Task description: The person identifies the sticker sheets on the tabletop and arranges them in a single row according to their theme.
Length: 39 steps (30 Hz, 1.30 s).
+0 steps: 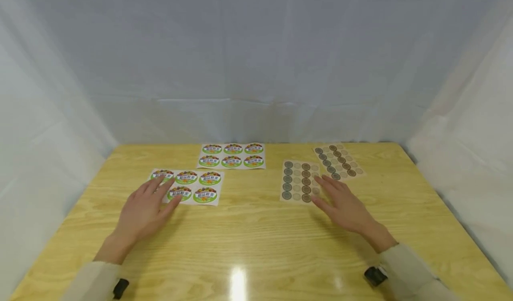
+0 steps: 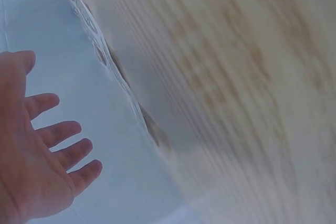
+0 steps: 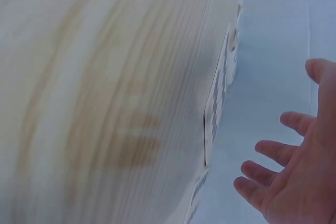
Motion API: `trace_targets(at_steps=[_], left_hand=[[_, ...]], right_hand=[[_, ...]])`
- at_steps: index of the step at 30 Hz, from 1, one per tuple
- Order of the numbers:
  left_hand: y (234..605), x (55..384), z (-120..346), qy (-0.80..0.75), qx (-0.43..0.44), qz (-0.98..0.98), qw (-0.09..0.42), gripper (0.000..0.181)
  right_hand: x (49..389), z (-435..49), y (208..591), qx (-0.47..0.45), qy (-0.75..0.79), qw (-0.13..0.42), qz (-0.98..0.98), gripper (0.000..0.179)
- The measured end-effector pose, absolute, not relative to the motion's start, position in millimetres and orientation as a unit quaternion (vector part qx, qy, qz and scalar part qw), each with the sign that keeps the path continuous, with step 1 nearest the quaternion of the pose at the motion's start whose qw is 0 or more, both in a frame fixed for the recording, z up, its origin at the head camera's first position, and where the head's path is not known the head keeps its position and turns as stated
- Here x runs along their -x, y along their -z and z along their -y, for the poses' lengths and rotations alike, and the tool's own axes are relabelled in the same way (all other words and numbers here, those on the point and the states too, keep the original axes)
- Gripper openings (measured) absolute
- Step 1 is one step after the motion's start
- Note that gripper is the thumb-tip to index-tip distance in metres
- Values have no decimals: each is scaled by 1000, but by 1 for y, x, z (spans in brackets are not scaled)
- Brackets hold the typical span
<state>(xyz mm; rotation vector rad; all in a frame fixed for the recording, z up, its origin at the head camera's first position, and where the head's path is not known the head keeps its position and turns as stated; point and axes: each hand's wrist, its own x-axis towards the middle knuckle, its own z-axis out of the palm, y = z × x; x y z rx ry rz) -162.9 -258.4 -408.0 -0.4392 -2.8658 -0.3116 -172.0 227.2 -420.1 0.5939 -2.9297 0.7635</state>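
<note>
My left hand hovers with spread fingers over the near left sheet of oval fruit stickers, overlapping its left part in the head view. In the left wrist view that hand holds nothing and its fingers stand apart. On the other side, my right hand reaches toward the near sheet of small round stickers, fingertips at its right edge in the head view. The right wrist view shows the same hand with relaxed, separated fingers and an empty palm, above the table.
Behind lie a second fruit sticker sheet at the back middle and another round sticker sheet at the back right. White sheeting encloses the wooden table at the back and both sides. A black strap piece sits by the right cuff.
</note>
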Motion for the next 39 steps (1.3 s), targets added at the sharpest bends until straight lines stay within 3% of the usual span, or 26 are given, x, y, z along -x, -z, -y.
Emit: trace_targets(at_steps=[13,39], left_hand=[[415,178,279,175,121,971,112,58],[422,209,320,318,56,946,12,69]], right_hand=[[186,-180,424,-206,-407,-22,890,62],[224,-90,437,-166,-519,-94,833,55]])
